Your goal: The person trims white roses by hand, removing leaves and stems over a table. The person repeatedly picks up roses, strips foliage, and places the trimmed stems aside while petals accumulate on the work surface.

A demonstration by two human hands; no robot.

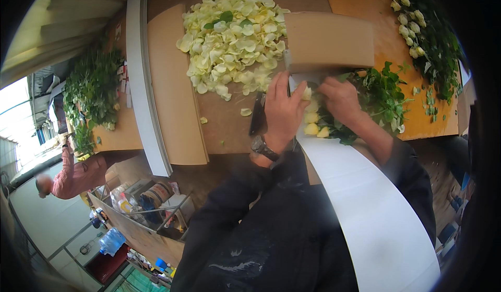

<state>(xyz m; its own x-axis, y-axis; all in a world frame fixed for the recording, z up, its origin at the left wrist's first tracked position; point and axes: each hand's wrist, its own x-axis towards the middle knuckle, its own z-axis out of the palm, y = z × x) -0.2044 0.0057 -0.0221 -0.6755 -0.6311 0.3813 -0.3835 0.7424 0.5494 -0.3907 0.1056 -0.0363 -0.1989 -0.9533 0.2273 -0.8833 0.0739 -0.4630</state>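
Pale yellow roses point(312, 129) lie in a row on a long white sheet point(364, 190), which runs from the table down over my lap. My left hand point(283, 110), a watch on its wrist, is at the left side of this row. Its thumb and index fingertip are beside a pale rose bloom point(307, 93); whether they grip it is unclear. Across the row, my right hand point(341, 98) is blurred with fingers bent, over green rose leaves point(344, 133). What its fingertips hold is hidden. A cardboard box point(330, 41) stands just beyond both hands.
Loose petals form a large heap point(238, 37) at the back. Flat cardboard sheets point(172, 96) and white boards point(146, 84) lie to the left. Leafy stems point(385, 92) and more roses point(413, 27) are at right. A person point(74, 174) stands at far left near greenery point(92, 88).
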